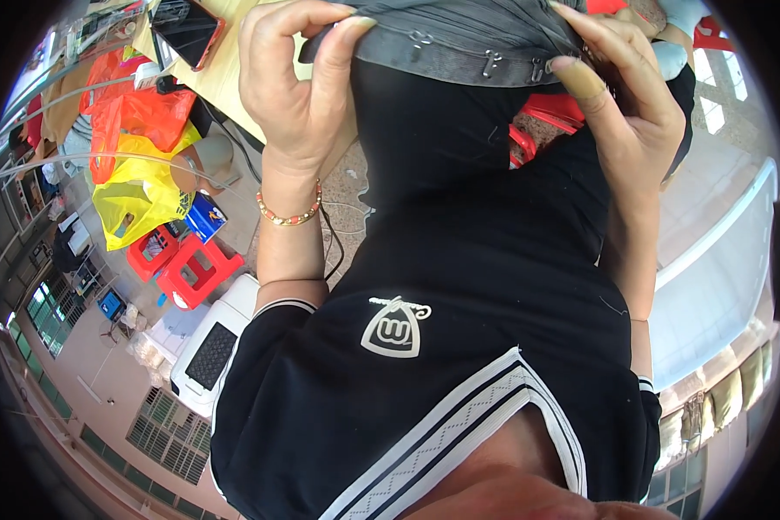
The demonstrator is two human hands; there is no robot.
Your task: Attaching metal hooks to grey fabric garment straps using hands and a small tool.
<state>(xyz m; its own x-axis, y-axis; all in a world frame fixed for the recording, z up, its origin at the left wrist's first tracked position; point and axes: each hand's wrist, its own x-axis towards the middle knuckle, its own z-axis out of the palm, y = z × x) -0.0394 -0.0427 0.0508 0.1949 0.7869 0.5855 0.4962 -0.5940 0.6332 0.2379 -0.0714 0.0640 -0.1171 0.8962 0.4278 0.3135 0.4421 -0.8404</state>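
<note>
A dark grey garment (472, 39) is stretched out between my two hands, above my lap. Several small metal hooks sit along its near band. My left hand (290, 87), with a beaded bracelet (290, 213) on the wrist, pinches the band's left end between thumb and fingers. At the other end, my right hand (628, 108) grips gathered cloth, its thumb low beside the last hook. Something tan wraps the right thumb's tip. The garment's far part runs out of the picture at the top.
A phone (187, 33) lies on the wooden table (234, 78) at the far left. Red and yellow plastic bags (139, 178) hang beside it, above red stools (198, 270). A large translucent bin (711, 277) stands at my right. Cables run near my left arm.
</note>
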